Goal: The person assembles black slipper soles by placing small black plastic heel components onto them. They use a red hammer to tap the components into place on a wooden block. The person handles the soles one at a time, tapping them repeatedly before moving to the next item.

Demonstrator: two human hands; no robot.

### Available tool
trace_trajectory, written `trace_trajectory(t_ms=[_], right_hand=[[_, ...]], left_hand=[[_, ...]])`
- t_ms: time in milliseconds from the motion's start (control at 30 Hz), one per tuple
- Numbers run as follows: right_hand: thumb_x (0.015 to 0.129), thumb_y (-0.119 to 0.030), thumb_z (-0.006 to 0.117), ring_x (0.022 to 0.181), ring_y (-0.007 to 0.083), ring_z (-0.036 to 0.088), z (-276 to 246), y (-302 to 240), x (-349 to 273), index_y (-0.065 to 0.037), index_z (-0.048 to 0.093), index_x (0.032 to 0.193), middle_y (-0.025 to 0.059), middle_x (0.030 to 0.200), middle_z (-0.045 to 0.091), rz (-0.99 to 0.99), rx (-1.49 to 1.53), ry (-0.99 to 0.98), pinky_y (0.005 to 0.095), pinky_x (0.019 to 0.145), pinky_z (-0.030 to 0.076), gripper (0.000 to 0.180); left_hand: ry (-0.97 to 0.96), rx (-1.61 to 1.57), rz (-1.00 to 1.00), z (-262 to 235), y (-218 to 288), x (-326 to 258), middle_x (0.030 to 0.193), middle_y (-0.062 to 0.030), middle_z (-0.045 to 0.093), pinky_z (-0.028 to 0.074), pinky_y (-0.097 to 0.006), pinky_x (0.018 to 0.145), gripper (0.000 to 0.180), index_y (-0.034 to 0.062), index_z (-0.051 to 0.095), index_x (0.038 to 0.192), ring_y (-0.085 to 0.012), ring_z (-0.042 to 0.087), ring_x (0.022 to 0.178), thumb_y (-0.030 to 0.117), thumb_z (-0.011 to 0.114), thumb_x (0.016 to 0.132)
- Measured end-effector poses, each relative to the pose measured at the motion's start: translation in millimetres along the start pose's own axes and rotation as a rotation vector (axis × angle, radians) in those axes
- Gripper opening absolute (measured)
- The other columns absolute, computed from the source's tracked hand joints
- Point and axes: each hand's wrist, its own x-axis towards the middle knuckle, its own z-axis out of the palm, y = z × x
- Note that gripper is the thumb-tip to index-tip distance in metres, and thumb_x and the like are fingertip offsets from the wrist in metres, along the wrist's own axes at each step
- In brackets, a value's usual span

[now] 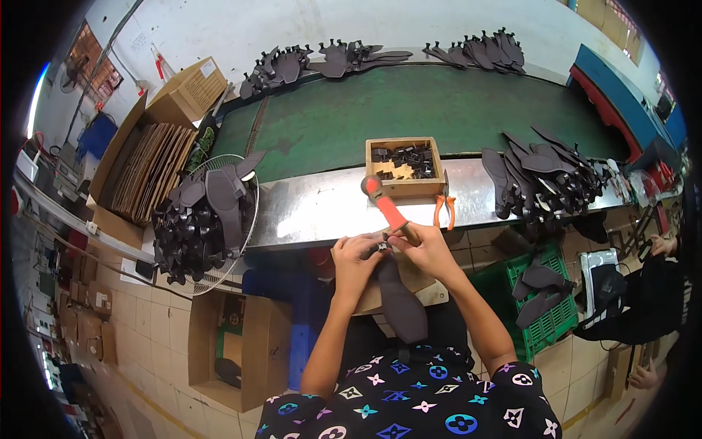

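Observation:
A dark grey shoe sole (404, 307) lies lengthwise before me, its broad end toward my body. My left hand (356, 260) is closed around its narrow far end, where a small dark piece with a shiny spot shows between the fingers. My right hand (430, 252) grips a red-handled tool (392, 212) with a rounded end pointing away from me; its other end is partly hidden by the hand. The right fingertips are close to the small piece at the sole's narrow end. Beneath the hands is a pale work board (433, 293), partly covered.
Beyond my hands, a wooden box (441, 184) of small black parts stands on the metal bench edge (292, 216), beside orange-handled pliers (444, 212). Soles pile in a wire basket (252, 219), at right (537, 164) and along the green belt (329, 110). Another person's hand (664, 246) shows far right.

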Motion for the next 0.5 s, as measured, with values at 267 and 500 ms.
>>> trace_trajectory(t_ms=[267,500], right_hand=[[0.082,-0.003,0.07,0.082,0.0376,0.065,0.0,4.9,-6.0,-0.003,0.068,0.109,0.0169,0.095,0.069,-0.099,-0.177,-0.118,0.0406,0.076,0.051,0.027],[0.077,-0.002,0.071,0.088,0.0372,0.066,-0.5,-5.9,-7.6,-0.008,0.066,0.108,0.011,0.1,0.069,-0.169,-0.358,-0.145,0.0423,0.073,0.053,0.032]], left_hand=[[-0.036,0.045,-0.029,3.9,-10.4,-7.4,0.096,-0.0033,0.072,0.031,-0.048,0.105,0.03,0.0102,0.073,0.098,-0.0224,0.064,0.1,0.028,0.083,0.077],[-0.016,-0.072,0.031,4.7,-19.6,-7.2,0.1,-0.0079,0.075,0.052,-0.037,0.088,0.073,0.004,0.046,0.139,-0.018,0.069,0.092,0.011,0.084,0.077]])
